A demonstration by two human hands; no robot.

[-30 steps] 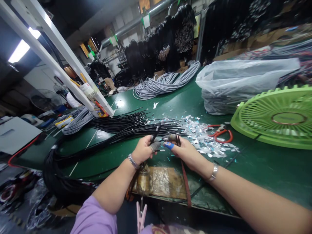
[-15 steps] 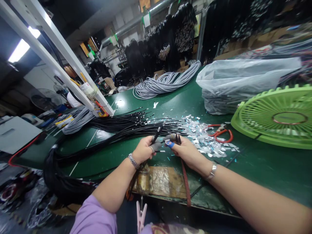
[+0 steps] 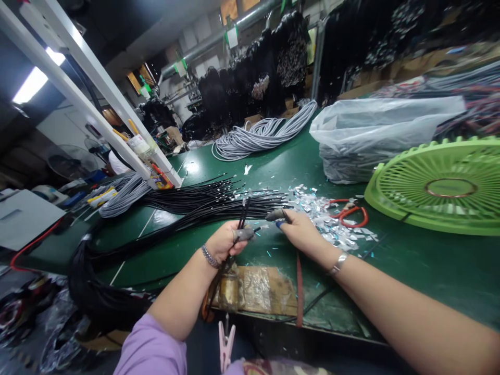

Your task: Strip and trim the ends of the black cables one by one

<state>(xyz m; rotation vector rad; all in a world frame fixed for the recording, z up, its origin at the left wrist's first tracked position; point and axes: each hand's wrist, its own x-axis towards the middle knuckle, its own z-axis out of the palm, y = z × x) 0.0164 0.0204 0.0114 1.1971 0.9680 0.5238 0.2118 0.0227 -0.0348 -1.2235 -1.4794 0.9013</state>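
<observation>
My left hand [image 3: 225, 241] is closed on a thin black cable [image 3: 244, 214], whose end sticks up between the fingers. My right hand [image 3: 302, 229] is closed round a dark-handled tool [image 3: 299, 284], its long reddish-brown handle hanging down over the bench edge; a blue-taped fingertip shows at its tip. The hands are a short gap apart above the green bench [image 3: 273, 172]. Just behind them lies a long bundle of black cables [image 3: 187, 205], its ends pointing right towards a scatter of silver foil scraps [image 3: 324, 219].
Red-handled pliers [image 3: 351, 213] lie by the scraps. A green fan grille [image 3: 441, 185] sits at the right, a clear plastic bag [image 3: 375, 130] behind it. Grey cable coils [image 3: 265, 133] lie further back, more [image 3: 125, 192] at the left beside a white frame post [image 3: 105, 99].
My hands have drawn apart: the right hand with the tool has moved right and away from the left, which keeps hold of the cable. The view has tipped slightly.
</observation>
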